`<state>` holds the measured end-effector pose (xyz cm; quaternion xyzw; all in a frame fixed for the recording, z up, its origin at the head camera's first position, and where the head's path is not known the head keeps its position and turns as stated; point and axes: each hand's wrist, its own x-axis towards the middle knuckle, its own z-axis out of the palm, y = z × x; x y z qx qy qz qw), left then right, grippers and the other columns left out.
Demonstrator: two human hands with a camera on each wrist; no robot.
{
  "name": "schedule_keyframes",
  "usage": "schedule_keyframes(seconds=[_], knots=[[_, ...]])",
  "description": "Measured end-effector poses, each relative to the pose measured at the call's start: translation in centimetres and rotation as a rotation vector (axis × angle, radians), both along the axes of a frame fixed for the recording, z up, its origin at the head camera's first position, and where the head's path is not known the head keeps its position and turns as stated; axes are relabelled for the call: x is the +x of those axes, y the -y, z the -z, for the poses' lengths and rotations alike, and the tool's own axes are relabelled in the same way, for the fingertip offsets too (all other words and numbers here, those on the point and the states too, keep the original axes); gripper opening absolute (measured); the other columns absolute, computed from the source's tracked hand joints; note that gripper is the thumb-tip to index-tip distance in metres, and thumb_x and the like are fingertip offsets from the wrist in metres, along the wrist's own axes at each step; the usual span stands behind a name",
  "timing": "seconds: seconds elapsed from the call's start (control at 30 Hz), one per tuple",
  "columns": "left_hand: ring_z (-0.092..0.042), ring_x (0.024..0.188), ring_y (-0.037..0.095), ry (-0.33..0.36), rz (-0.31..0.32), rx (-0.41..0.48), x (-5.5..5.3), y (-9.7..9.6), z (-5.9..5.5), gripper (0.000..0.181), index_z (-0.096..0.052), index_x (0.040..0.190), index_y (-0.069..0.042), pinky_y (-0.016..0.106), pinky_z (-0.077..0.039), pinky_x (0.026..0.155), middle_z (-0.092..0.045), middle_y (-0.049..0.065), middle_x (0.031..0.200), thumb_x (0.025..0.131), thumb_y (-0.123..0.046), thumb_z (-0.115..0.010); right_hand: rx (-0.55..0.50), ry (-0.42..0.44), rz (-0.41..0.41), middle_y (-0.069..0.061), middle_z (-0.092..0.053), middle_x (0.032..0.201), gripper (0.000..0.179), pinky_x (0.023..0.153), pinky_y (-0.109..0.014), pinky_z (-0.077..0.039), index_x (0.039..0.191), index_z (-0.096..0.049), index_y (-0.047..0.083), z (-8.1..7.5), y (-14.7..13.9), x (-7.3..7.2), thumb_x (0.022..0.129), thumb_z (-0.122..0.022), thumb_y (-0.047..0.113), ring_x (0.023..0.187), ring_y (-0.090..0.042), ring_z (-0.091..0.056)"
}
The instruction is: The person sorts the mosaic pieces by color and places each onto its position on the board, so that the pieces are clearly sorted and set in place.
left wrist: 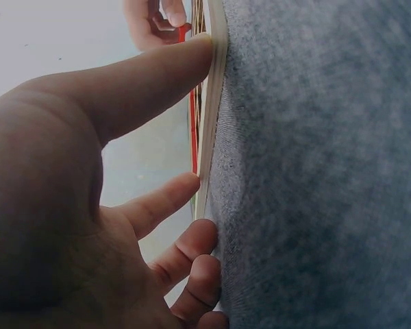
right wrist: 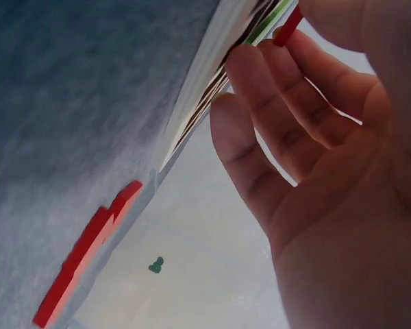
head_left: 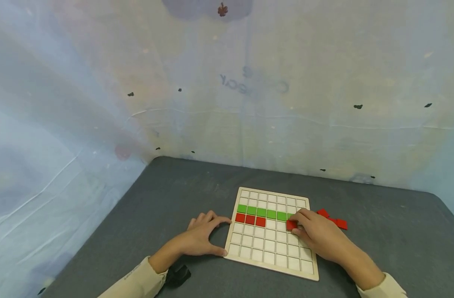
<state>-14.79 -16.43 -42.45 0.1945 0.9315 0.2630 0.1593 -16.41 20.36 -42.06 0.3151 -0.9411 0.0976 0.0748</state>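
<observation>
A pale wooden grid board (head_left: 270, 267) lies flat on the dark table. Its thumb and index finger spread apart, my left hand (head_left: 199, 236) touches the board's left edge; the other fingers rest beside it in the left wrist view. Between thumb and fingertips, my right hand (head_left: 322, 236) pinches a red square tile (head_left: 290, 225) over the board's right half. That tile (right wrist: 288, 27) also shows at the top of the right wrist view. A row of green tiles (head_left: 262, 212) crosses the grid, its right end partly hidden by my right hand. Below its left end sit three red tiles (head_left: 250, 219).
Several loose red tiles (head_left: 341, 224) lie on the table (head_left: 394, 240) right of the board, partly behind my right hand. A black object (head_left: 178, 276) is near my left wrist. Pale printed cloth (head_left: 279, 136) hangs behind and to the left of the table.
</observation>
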Motion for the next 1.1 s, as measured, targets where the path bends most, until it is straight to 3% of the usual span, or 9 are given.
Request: schedule_keyframes(seconds=[0.43, 0.73, 1.1], knots=[[-0.035, 0.097, 0.015, -0.005, -0.012, -0.007, 0.0, -0.1, 0.1, 0.081, -0.046, 0.144, -0.038, 0.038, -0.024, 0.080, -0.044, -0.007, 0.110, 0.073, -0.056, -0.082, -0.046, -0.018, -0.055, 0.007, -0.063, 0.113, 0.025, 0.078, -0.031, -0.053, 0.117, -0.065, 0.021, 0.1, 1.4, -0.6, 0.094, -0.069, 0.032, 0.089, -0.007, -0.061], [-0.035, 0.097, 0.015, 0.003, -0.006, -0.001, 0.2, -0.3, -0.4, 0.081, -0.047, 0.144, -0.037, 0.039, -0.024, 0.080, -0.044, -0.006, 0.111, 0.074, -0.055, -0.083, -0.072, -0.021, -0.079, 0.010, -0.061, 0.106, 0.028, 0.072, -0.026, -0.049, 0.118, -0.066, 0.020, 0.3, 2.4, -1.1, 0.095, -0.067, 0.035, 0.082, -0.001, -0.055], [-0.035, 0.096, 0.014, -0.011, -0.002, 0.001, 0.0, -0.1, 0.1, 0.080, -0.048, 0.143, -0.037, 0.038, -0.024, 0.078, -0.044, -0.008, 0.109, 0.074, -0.056, -0.082, -0.054, -0.012, -0.095, 0.008, -0.063, 0.108, 0.026, 0.075, -0.029, -0.052, 0.117, -0.066, 0.022, 0.4, 3.4, -1.4, 0.095, -0.067, 0.035, 0.089, -0.005, -0.061]])
